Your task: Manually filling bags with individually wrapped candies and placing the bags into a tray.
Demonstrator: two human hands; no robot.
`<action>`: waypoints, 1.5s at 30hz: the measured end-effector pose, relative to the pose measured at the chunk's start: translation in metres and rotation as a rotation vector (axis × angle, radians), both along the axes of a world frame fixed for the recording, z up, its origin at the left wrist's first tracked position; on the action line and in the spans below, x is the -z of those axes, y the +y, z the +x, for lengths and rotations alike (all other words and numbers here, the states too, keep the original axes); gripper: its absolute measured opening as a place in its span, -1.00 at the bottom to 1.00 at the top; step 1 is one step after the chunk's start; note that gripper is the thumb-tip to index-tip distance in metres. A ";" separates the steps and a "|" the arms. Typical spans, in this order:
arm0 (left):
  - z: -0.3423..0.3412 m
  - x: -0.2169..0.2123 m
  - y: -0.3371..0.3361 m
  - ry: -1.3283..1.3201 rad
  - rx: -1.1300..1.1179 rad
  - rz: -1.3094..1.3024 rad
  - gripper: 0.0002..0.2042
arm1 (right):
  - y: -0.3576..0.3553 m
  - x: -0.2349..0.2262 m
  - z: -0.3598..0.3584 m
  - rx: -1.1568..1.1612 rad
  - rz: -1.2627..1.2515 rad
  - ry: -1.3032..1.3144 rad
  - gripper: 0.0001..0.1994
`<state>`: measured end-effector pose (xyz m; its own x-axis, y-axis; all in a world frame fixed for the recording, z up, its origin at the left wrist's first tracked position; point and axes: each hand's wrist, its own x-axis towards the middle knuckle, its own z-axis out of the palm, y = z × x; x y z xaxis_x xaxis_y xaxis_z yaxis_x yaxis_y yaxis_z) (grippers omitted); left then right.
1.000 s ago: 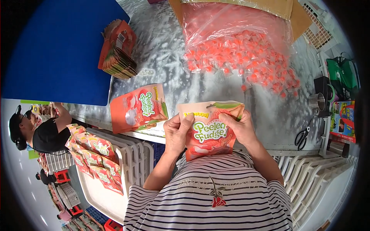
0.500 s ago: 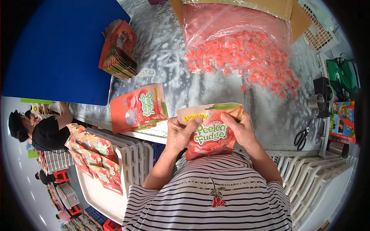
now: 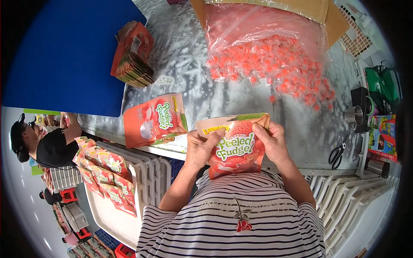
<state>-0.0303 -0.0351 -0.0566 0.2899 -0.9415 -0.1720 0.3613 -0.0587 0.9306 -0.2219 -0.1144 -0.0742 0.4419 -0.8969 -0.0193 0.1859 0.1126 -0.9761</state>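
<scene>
A red and pink candy pouch (image 3: 235, 150) is held upright in front of my striped shirt, its printed front facing up at me. My left hand (image 3: 201, 146) pinches its upper left side, thumb on the front. At the upper right corner, my right hand (image 3: 271, 141) grips the pouch with the thumb pressed on the front and fingers behind. Whether the pouch has anything inside, I cannot tell. On the table just left of my hands lies another flat pouch (image 3: 148, 122) of the same kind. Beyond them spreads a heap of small clear-wrapped red candies (image 3: 284, 64).
The candies spill from a plastic-lined cardboard box (image 3: 329, 26). A stack of pouches (image 3: 133, 69) stands beside a blue board (image 3: 64, 56). Pouches fill part of a white tray (image 3: 101, 210) at left. Scissors (image 3: 337, 155) and a metal cup (image 3: 353, 115) are at right. A co-worker (image 3: 56, 144) works at far left.
My right thumb has moved outward toward the pouch's upper right corner, uncovering more of its front. The pouch has tilted slightly. My left hand keeps its hold.
</scene>
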 end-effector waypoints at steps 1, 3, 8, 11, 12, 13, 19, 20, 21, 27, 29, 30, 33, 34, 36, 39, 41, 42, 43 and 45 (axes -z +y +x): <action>0.001 0.001 -0.001 -0.026 0.025 0.017 -0.84 | -0.001 0.002 0.000 -0.016 0.043 -0.033 -0.87; 0.002 0.000 -0.001 -0.052 0.048 0.035 -0.83 | -0.001 -0.002 0.001 -0.063 0.059 -0.021 -0.87; -0.001 -0.011 -0.005 -0.101 0.152 0.036 -0.77 | 0.001 -0.010 0.004 -0.047 0.014 0.023 -0.86; -0.004 -0.011 -0.005 -0.046 0.097 0.074 -0.75 | -0.001 -0.016 0.004 -0.043 -0.140 0.121 -0.85; -0.005 -0.010 -0.005 -0.045 0.099 0.074 -0.75 | -0.001 -0.016 0.004 -0.060 -0.151 0.125 -0.84; -0.004 -0.009 -0.004 -0.042 0.092 0.066 -0.75 | -0.002 -0.017 0.004 -0.079 -0.163 0.129 -0.83; 0.001 -0.005 -0.004 -0.046 0.084 0.059 -0.75 | 0.002 -0.014 0.001 -0.001 -0.040 0.052 -0.85; 0.001 -0.005 -0.003 -0.069 0.099 0.072 -0.76 | 0.002 -0.012 0.000 -0.004 -0.040 0.053 -0.85; 0.001 -0.005 -0.003 -0.067 0.096 0.072 -0.76 | 0.001 -0.009 -0.002 0.011 -0.125 0.118 -0.86; 0.004 0.004 -0.005 -0.069 0.135 0.086 -0.75 | 0.001 -0.013 0.001 0.067 -0.269 0.224 -0.90; 0.004 0.002 -0.006 -0.075 0.200 0.075 -0.72 | 0.000 -0.008 -0.001 0.080 -0.251 0.239 -0.91; 0.007 0.004 -0.004 -0.078 0.175 0.071 -0.72 | 0.000 -0.004 -0.002 0.057 -0.260 0.232 -0.91; 0.015 0.024 0.005 -0.099 0.206 0.082 -0.66 | -0.005 0.008 -0.006 0.108 -0.060 0.093 -0.86; 0.016 0.024 0.007 -0.103 0.178 0.079 -0.66 | -0.004 0.007 -0.003 0.081 -0.066 0.088 -0.86; 0.019 0.023 0.013 -0.089 0.161 0.099 -0.68 | -0.003 0.003 0.004 0.114 -0.001 0.071 -0.86; 0.029 0.026 0.022 -0.094 0.172 0.115 -0.68 | -0.004 0.001 0.005 0.000 0.014 0.045 -0.85; 0.028 0.022 0.024 -0.045 0.162 0.041 -0.73 | -0.005 0.001 0.006 -0.027 0.085 0.021 -0.87; 0.029 0.018 0.024 -0.050 0.135 0.032 -0.73 | -0.005 0.003 0.006 -0.053 0.075 0.018 -0.87; 0.030 0.014 0.025 -0.098 0.134 -0.001 -0.75 | -0.003 0.004 0.005 -0.077 0.071 0.073 -0.87; 0.031 0.020 0.024 -0.254 0.098 -0.140 -0.74 | 0.000 0.009 0.006 -0.113 0.029 0.145 -0.85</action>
